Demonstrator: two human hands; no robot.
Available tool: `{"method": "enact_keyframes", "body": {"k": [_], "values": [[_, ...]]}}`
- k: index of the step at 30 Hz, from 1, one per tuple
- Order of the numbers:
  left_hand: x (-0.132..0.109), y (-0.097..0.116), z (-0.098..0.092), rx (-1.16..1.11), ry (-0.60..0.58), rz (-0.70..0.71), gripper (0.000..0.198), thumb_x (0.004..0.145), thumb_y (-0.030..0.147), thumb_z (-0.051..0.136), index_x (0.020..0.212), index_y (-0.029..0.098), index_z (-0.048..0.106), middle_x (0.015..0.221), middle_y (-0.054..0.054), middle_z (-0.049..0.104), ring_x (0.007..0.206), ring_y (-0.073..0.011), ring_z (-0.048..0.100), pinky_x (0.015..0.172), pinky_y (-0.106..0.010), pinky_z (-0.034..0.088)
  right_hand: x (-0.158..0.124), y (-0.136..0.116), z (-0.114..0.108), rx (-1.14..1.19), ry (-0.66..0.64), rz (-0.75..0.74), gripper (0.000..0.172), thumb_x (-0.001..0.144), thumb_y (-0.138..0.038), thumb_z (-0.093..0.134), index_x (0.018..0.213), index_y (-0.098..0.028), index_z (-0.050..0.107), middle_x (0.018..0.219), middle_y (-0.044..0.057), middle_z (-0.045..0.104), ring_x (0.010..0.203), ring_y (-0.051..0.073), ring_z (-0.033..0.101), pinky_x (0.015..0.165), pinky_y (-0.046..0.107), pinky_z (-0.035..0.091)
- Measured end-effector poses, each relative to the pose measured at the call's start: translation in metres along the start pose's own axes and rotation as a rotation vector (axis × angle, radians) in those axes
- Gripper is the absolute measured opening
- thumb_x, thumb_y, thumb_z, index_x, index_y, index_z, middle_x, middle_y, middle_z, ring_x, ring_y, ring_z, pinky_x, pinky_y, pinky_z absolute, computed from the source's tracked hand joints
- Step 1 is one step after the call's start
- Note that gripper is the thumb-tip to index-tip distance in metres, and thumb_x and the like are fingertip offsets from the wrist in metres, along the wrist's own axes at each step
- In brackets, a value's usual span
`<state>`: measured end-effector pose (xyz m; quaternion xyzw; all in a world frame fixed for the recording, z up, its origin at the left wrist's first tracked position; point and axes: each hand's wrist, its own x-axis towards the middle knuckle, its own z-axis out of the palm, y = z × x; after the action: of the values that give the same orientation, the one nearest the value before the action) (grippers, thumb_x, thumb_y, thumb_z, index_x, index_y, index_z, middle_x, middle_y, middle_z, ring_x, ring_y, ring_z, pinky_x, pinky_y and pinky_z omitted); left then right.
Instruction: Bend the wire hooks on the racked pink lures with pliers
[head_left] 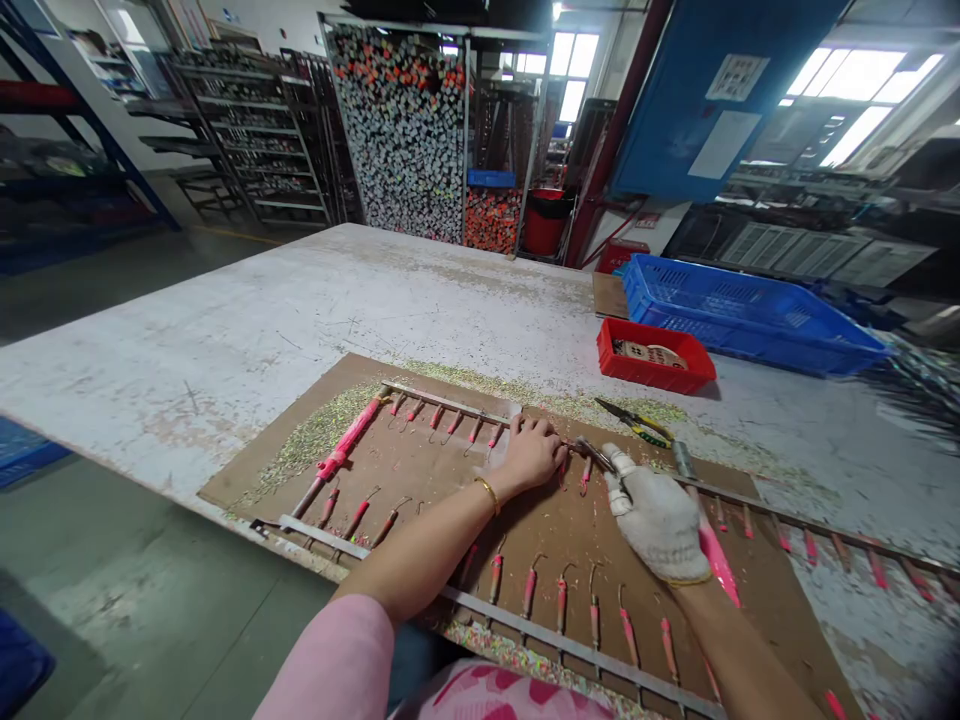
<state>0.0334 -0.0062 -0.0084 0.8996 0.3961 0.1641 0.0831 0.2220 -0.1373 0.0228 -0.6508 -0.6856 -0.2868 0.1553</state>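
Note:
My left hand (531, 455), bare with a gold bracelet at the wrist, rests at the far rail of a metal hanging rack (442, 405), its fingers curled over the rail. In a white work glove, my right hand (654, 515) grips what look like metal pliers (594, 455), their jaws at the same rail beside my left fingertips. Small hooks crusted with pink paint line both rails, such as this pink hook (497, 575) on the near side. A thick pink-coated end bar (349, 440) joins the rails at the left. My palms hide part of the pliers and rail.
Brown cardboard (262, 465) lies under the rack, strewn with paint flakes (315, 440). Beyond it are yellow-and-black pliers (637, 422), a red bin (656, 375) with parts and a blue crate (742, 320). The white table (247, 310) ends at the left above the floor.

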Motion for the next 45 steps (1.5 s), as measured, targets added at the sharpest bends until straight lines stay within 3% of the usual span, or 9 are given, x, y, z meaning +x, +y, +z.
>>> {"method": "enact_keyframes", "body": {"k": [7, 13, 17, 22, 27, 32, 36, 41, 45], "values": [[-0.002, 0.002, 0.001, -0.001, 0.032, -0.003, 0.039, 0.107, 0.042, 0.045, 0.1, 0.025, 0.079, 0.113, -0.006, 0.07, 0.115, -0.0265, 0.057, 0.116, -0.054, 0.028, -0.008, 0.004, 0.004, 0.316, 0.158, 0.292, 0.046, 0.102, -0.04, 0.048, 0.139, -0.02, 0.066, 0.107, 0.01, 0.077, 0.096, 0.024, 0.068, 0.091, 0.036, 0.049], [-0.001, 0.002, 0.002, -0.006, 0.057, -0.005, 0.039, 0.107, 0.042, 0.045, 0.099, 0.024, 0.079, 0.113, -0.007, 0.071, 0.113, -0.0259, 0.057, 0.114, -0.053, 0.03, -0.004, 0.002, -0.004, 0.168, -0.085, 0.073, 0.035, 0.099, -0.033, 0.052, 0.123, -0.028, 0.078, 0.073, 0.001, 0.073, 0.063, 0.017, 0.059, 0.071, 0.031, 0.043], [-0.001, 0.003, 0.003, -0.032, 0.051, -0.012, 0.038, 0.107, 0.042, 0.047, 0.098, 0.025, 0.08, 0.113, -0.006, 0.071, 0.113, -0.0253, 0.057, 0.116, -0.053, 0.028, -0.003, 0.003, -0.008, 0.184, 0.129, 0.163, 0.037, 0.101, -0.036, 0.054, 0.127, -0.022, 0.076, 0.083, 0.005, 0.076, 0.077, 0.019, 0.065, 0.087, 0.032, 0.046], [-0.001, 0.003, 0.002, -0.027, 0.065, -0.03, 0.037, 0.106, 0.042, 0.049, 0.098, 0.024, 0.08, 0.112, -0.007, 0.071, 0.113, -0.0255, 0.058, 0.116, -0.052, 0.028, -0.003, 0.005, -0.006, 0.114, -0.101, 0.038, 0.037, 0.1, -0.034, 0.05, 0.125, -0.026, 0.077, 0.069, 0.002, 0.07, 0.06, 0.017, 0.056, 0.066, 0.032, 0.038], [-0.001, 0.004, 0.001, -0.042, 0.059, -0.028, 0.036, 0.105, 0.042, 0.05, 0.097, 0.025, 0.08, 0.111, -0.006, 0.072, 0.113, -0.0248, 0.058, 0.118, -0.052, 0.026, -0.003, 0.005, -0.005, 0.147, 0.095, 0.172, 0.04, 0.103, -0.035, 0.051, 0.133, -0.021, 0.072, 0.083, 0.006, 0.075, 0.077, 0.02, 0.064, 0.081, 0.033, 0.044], [-0.001, 0.004, 0.001, -0.036, 0.06, -0.033, 0.036, 0.106, 0.042, 0.05, 0.099, 0.024, 0.08, 0.113, -0.007, 0.072, 0.114, -0.0253, 0.058, 0.115, -0.051, 0.029, -0.002, 0.003, -0.004, 0.055, -0.09, -0.033, 0.037, 0.1, -0.029, 0.051, 0.129, -0.029, 0.075, 0.07, 0.001, 0.069, 0.06, 0.016, 0.055, 0.064, 0.032, 0.034], [-0.001, 0.005, -0.001, -0.043, 0.053, -0.036, 0.036, 0.105, 0.04, 0.05, 0.096, 0.025, 0.081, 0.112, -0.006, 0.072, 0.113, -0.0246, 0.059, 0.116, -0.05, 0.029, -0.002, 0.004, -0.004, 0.077, 0.074, 0.159, 0.04, 0.103, -0.036, 0.051, 0.132, -0.022, 0.073, 0.074, 0.005, 0.07, 0.073, 0.02, 0.061, 0.077, 0.032, 0.04], [-0.001, 0.004, 0.001, -0.034, 0.071, -0.041, 0.037, 0.105, 0.042, 0.05, 0.098, 0.024, 0.081, 0.111, -0.007, 0.072, 0.112, -0.0251, 0.059, 0.115, -0.05, 0.03, -0.003, 0.004, 0.001, 0.018, -0.097, -0.05, 0.038, 0.1, -0.028, 0.051, 0.13, -0.029, 0.075, 0.066, 0.001, 0.064, 0.058, 0.016, 0.05, 0.063, 0.032, 0.029], [-0.001, 0.003, 0.003, -0.034, 0.071, -0.031, 0.037, 0.106, 0.042, 0.049, 0.097, 0.024, 0.081, 0.111, -0.006, 0.072, 0.112, -0.0249, 0.058, 0.115, -0.05, 0.029, -0.004, 0.006, 0.002, 0.028, 0.08, 0.074, 0.039, 0.101, -0.033, 0.053, 0.133, -0.022, 0.073, 0.072, 0.004, 0.067, 0.068, 0.018, 0.056, 0.074, 0.032, 0.038]]}}
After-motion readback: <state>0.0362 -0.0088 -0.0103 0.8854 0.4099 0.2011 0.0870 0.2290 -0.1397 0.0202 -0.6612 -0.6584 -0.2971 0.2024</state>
